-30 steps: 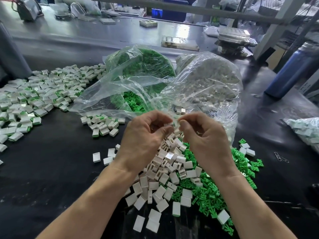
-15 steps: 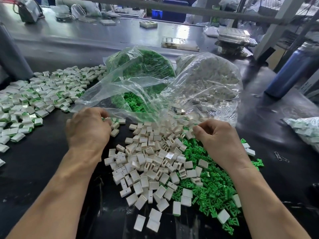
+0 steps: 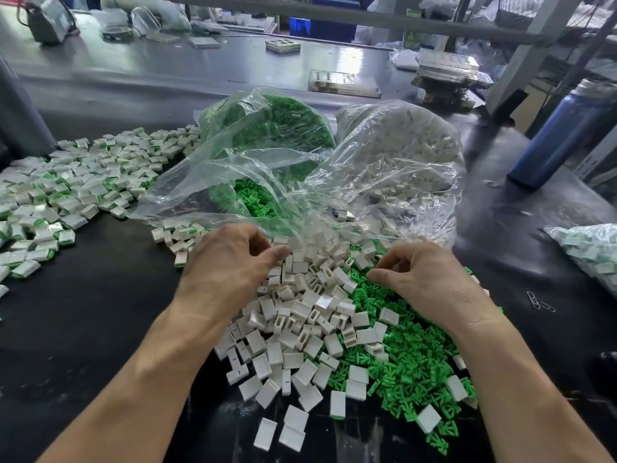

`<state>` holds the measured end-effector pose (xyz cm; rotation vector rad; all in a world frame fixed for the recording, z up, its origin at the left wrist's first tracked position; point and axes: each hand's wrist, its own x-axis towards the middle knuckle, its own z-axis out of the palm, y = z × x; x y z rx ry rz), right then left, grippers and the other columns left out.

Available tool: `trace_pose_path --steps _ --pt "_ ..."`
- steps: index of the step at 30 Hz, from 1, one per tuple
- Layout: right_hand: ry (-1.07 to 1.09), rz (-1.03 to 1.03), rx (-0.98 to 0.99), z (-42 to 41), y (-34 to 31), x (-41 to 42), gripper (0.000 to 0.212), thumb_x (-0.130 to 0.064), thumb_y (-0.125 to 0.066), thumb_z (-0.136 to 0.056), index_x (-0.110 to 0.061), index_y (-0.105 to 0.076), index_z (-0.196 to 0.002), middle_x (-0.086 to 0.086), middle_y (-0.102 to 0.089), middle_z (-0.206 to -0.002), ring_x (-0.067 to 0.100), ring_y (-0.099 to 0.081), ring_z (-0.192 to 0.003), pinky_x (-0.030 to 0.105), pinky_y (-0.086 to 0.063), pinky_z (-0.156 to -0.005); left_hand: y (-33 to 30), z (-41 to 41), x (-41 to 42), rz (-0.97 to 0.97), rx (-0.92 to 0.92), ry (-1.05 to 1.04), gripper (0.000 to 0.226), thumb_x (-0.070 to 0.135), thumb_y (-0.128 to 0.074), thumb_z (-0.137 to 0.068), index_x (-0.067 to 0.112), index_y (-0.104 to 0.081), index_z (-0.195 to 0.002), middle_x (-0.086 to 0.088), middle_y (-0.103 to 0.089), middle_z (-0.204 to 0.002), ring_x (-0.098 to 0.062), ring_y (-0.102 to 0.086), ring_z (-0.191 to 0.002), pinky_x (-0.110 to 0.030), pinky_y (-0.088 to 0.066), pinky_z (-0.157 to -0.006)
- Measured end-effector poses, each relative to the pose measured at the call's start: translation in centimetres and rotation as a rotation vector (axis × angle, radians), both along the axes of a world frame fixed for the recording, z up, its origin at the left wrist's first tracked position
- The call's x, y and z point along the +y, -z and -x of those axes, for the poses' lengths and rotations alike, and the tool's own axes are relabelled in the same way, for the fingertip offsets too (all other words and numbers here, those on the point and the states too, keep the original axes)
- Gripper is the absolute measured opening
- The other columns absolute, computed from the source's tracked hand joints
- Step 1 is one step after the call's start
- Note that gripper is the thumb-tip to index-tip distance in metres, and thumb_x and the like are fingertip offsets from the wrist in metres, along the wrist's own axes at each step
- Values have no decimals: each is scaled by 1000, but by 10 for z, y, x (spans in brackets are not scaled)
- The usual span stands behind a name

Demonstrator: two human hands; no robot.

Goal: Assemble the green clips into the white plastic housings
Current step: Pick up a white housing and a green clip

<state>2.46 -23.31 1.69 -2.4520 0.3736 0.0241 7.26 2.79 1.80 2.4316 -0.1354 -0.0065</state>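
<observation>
Now the left hand (image 3: 230, 259) has come back from the finished pile to the white housings (image 3: 300, 315) mid-bench, fingers curled, grasp hidden, while the right hand (image 3: 424, 279) pinches among green clips (image 3: 410, 362), so another pair begins.

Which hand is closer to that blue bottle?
The right hand. It is over the green clips, below and left of the blue bottle in the picture; the left hand is farther left, over the white housings.

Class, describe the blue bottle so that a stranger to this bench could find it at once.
Start at the two clear plastic bags in the middle of the dark workbench and look right. The tall dark-blue cylindrical bottle leans near the bench's far right edge, the only blue thing there.
</observation>
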Motion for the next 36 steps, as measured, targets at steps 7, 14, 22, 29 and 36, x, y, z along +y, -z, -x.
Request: trace_pose_path --steps 7,14,22,29,36 --pt "35 39 -5 -2 4 12 16 -44 -77 -92 -33 -72 -83 -14 -70 -81 6 -65 -76 32 -54 -73 4 3 -12 36 52 9 23 55 -75 -79 35 -66 -83 17 -69 -73 7 -64 -61 -12 -45 -59" --pt "66 20 -114 0 -1 16 17 -40 -73 -96 -29 -69 -83 -11 -68 -84 7 -64 -77 32 -56 -72 1 1 -7 107 -5 1 12 41 -75 -92 33 -68 -88 14 -70 -79 1 -66 -69 -19 -51 -62" --pt "46 -364 -351 2 -4 22 5 -27 -76 -95 -28 -72 -92 -7 -74 -76 5 -69 -63 13 -48 -53 -10 5 -9 613 6 160 15 25 -80 -87 20 -72 -99 5 -77 -91 -7 -74 -81 -14 -56 -71" --pt "-66 -686 -412 5 -2 30 25 -9 -70 -98 -27 -76 -115 10 -73 -86 11 -66 -65 21 -54 -54 -9 9 -17 801 -4 222 34 33 -83 -71 23 -73 -102 4 -77 -96 -14 -74 -86 -22 -60 -74" --pt "-84 -943 -408 6 -8 39 15 -8 -69 -97 -5 -67 -111 14 -79 -95 30 -78 -75 30 -61 -56 -4 13 -25 858 5 284 27 25 -83 -74 22 -76 -101 2 -77 -97 -15 -74 -89 -23 -59 -75"
